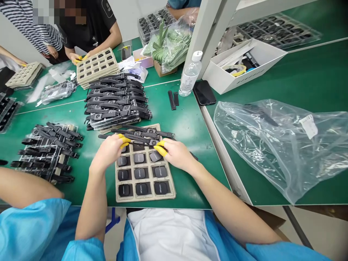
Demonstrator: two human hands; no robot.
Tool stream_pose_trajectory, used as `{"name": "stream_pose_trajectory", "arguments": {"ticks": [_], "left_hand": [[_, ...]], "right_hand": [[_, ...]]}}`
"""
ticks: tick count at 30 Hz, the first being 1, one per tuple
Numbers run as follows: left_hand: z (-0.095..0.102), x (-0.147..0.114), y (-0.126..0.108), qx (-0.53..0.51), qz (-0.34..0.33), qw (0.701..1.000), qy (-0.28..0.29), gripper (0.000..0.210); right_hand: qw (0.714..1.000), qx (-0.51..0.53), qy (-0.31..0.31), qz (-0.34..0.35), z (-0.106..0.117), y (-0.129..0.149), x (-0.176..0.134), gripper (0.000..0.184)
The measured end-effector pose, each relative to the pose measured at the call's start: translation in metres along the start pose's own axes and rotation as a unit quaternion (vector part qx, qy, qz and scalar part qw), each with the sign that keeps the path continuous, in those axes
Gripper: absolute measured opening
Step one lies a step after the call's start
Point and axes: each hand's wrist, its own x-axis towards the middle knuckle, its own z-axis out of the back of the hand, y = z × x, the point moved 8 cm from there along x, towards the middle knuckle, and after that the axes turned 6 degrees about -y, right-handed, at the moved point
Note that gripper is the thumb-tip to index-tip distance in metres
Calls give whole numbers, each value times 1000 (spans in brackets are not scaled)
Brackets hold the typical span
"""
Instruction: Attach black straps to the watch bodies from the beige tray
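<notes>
My left hand (108,150), yellow covers on its fingertips, pinches the strap of a black smartwatch (140,139) over the top of a beige tray (118,198). At the watch's other end, by its case, the yellow-tipped fingers of my right hand (178,154) are closed. The watch lies sideways between both hands, its sensor side facing up. Behind it, more strapped watches (152,131) lie across the tray's far rows. Nearer rows hold square black watch cases (141,189) without visible straps, one per compartment. My fingers partly hide the upper compartments.
Stacked strapped watches (116,98) stand beyond the tray, with another pile (51,148) at left. Two loose straps (172,99), a water bottle (191,74), a phone (204,92) and a plastic bag (280,145) lie rightward. A co-worker's arm (27,186) reaches in at left.
</notes>
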Motion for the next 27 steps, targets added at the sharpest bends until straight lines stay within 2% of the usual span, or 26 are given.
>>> {"name": "stream_pose_trajectory", "arguments": {"ticks": [3,5,9,12,14,16,18,21,23,25,27], "left_hand": [[-19,2,10,16,-11,998,62,29],[-31,5,14,52,-13,996,77,29],[-38,7,14,137,-7,990,40,23],[-32,2,8,168,4,986,7,15],[-25,-6,8,181,42,982,-8,13],[-23,-17,9,190,89,978,4,19],[-29,-29,9,198,113,973,42,21],[-36,-40,6,205,123,968,73,16],[-38,-42,6,207,124,968,70,15],[-40,-40,5,205,115,969,70,13],[-42,-39,6,205,106,970,71,12]], "right_hand": [[996,-89,17,-27,-14,2,0,29],[991,-125,20,-35,-19,2,0,30],[989,-147,-2,-5,-18,4,1,29],[985,-169,-32,29,-6,8,-3,27],[980,-186,-59,42,8,3,-8,26],[974,-211,-75,20,23,-18,-14,28],[976,-211,-47,-29,32,-53,-19,34],[981,-145,86,-92,21,-104,-27,37],[978,-117,134,-105,14,-123,-31,32],[980,-105,132,-103,11,-130,-30,29],[988,-116,43,-98,24,-130,-24,31]]}}
